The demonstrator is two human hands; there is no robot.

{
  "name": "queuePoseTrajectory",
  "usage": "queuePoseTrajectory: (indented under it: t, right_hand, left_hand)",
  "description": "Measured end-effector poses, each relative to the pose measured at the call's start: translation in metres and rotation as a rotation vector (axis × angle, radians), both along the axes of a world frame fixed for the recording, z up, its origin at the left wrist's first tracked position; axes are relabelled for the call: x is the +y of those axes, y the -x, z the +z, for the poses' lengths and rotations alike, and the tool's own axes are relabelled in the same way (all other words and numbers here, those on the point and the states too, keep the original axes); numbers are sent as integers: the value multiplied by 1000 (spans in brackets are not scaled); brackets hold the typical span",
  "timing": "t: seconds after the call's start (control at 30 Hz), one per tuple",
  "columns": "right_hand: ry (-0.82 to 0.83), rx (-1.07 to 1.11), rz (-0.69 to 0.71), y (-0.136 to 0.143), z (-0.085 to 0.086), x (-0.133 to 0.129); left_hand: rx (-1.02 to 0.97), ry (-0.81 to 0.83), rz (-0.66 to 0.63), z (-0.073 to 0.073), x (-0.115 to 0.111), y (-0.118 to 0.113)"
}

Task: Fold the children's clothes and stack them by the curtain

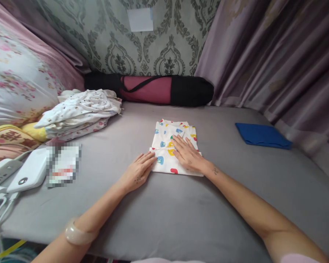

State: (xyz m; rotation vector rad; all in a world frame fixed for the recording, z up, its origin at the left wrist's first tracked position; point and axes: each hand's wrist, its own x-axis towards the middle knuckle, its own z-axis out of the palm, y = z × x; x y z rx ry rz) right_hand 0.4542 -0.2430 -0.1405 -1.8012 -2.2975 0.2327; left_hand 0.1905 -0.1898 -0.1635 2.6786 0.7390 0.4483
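In the middle of the grey sheet (142,226) lies a folded white cloth (164,166) with blue, yellow and red prints; it looks like a small garment, though its kind does not show clearly. My right hand (190,153) rests flat on top of it, fingers stretched out and slightly spread. At the cloth's left edge, my left hand (141,168) lies palm down with its fingers extended, the tips touching or nearly touching the fabric. Neither hand grips anything.
A folded blue cloth (263,136) lies to the right. On the left are a pile of clothes (82,109), a white power bank (30,170), a power strip (5,170) and a blurred packet (64,164). A long black and maroon bag (148,89) lies along the wall.
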Motion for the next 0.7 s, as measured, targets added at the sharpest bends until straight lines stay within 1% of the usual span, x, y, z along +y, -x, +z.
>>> queuePoseTrajectory:
  t: [0.1, 0.2, 0.27, 0.37, 0.43, 0.53, 0.6, 0.7]
  right_hand:
    - [37, -30, -57, -14, -4, -10]
    - [74, -13, -51, -20, -7, -16]
    - [68, 7, -48, -23, -7, -20]
    - [53, 23, -95, -30, -8, -32]
    - [59, 26, -108, -35, -11, -40]
    - [69, 36, -91, -40, -16, -46]
    - [63, 56, -89, -42, -15, -49]
    - [-4, 98, -108, -42, -6, -58]
  left_hand:
    - [-13, -5, 5, -1, 0, 0]
    - [-16, -7, 16, -1, -1, 0]
    - [-11, -2, 19, 0, -1, 0]
    - [10, 11, 11, 3, -2, 1]
    - [11, 13, 2, 4, -2, 1]
    - [-21, 9, -7, 4, 0, 2]
    - [-34, 2, -18, 3, 2, 4]
    - [-33, -32, -47, 5, 4, 6]
